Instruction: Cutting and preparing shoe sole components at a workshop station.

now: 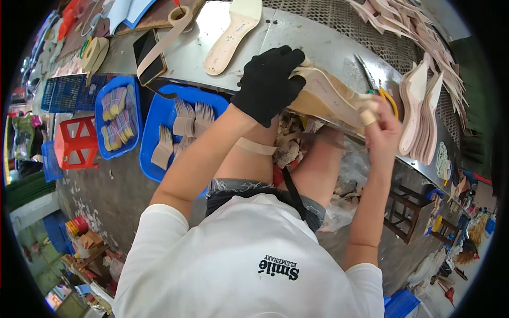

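Note:
A pale insole (331, 98) with a tan strip of material along it lies over the near edge of the metal table. My left hand (269, 82), in a black glove, is closed on its left end. At the other end, my right hand (379, 124) pinches the insole's edge; tape wraps some fingertips, and the exact contact is partly hidden. Another insole (233, 40) rests flat farther left on the table. To the right stands a stack of insoles (421, 114). Scissors (389, 100) with yellow handles lie between that stack and my right hand.
At left are a phone (148, 58), a tape roll (179, 17) and another tape roll (95, 54). Below the table edge sit blue baskets (146, 151) of bundled pieces and a red stool (74, 143). More insole pieces (395, 18) are heaped on the mesh. A wooden stool (405, 212) stands right.

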### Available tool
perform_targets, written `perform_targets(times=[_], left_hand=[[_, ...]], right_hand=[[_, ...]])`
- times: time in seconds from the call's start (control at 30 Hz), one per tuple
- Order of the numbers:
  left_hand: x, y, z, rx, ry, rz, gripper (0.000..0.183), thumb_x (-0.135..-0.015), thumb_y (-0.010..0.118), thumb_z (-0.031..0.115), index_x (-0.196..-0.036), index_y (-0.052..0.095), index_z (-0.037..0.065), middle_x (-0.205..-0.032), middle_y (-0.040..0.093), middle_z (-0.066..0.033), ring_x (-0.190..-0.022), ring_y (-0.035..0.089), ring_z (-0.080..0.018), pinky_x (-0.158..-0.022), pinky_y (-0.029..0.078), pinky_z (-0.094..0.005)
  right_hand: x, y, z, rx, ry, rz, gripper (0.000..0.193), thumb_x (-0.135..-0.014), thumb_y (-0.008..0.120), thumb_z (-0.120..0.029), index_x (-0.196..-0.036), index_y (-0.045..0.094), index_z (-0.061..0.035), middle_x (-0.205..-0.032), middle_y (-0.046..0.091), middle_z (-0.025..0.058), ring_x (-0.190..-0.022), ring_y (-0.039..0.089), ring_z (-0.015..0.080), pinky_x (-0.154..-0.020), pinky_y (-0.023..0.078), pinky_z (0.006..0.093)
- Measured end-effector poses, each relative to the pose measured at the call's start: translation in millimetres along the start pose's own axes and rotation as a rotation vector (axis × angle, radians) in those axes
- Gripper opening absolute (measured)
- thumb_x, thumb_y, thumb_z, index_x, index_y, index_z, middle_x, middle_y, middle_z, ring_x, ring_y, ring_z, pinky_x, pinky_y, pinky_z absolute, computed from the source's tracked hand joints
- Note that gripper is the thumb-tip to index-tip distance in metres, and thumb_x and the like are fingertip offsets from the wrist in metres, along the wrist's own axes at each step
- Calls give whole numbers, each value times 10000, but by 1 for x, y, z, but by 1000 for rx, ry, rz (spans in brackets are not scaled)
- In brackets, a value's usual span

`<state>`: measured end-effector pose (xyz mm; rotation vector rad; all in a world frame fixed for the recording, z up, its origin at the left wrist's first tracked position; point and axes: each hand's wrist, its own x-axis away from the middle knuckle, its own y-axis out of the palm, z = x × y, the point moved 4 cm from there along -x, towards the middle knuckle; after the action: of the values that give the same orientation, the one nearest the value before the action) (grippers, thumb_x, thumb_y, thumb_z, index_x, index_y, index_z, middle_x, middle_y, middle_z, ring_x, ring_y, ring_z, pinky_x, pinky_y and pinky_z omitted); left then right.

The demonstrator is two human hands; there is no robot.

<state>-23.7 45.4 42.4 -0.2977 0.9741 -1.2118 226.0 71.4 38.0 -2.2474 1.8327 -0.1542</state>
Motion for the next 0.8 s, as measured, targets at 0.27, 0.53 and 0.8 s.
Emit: perform_targets(times=[0.27, 0.53, 0.8], left_hand=[[2, -3, -6, 170, -57, -40, 273, -739, 722, 130, -987, 645, 48, -886, 671, -127, -805, 667, -229, -717, 519, -304], [1, 4, -7, 231, -37, 26, 250, -735, 741, 169, -939, 650, 57, -812, 664, -114, -735, 663, -230, -669, 514, -309], [5, 0, 9, -36, 162, 94, 288, -705, 670, 108, -985, 603, 108, -882, 621, -112, -769, 624, -302, -646, 514, -376]], right_hand=[[-42, 67, -32, 106, -174, -143, 144, -811, 657, -51, -933, 656, 26, -763, 574, -16, -640, 498, 32, -581, 390, 182], [-47, 82, -26, 146, -206, -110, 106, -796, 660, -22, -878, 643, 43, -780, 531, -5, -629, 480, 48, -562, 376, 195], [-44, 70, -44, 397, -361, -147, 107, -801, 651, -53, -886, 663, 9, -730, 546, -25, -576, 449, 49, -529, 365, 198]])
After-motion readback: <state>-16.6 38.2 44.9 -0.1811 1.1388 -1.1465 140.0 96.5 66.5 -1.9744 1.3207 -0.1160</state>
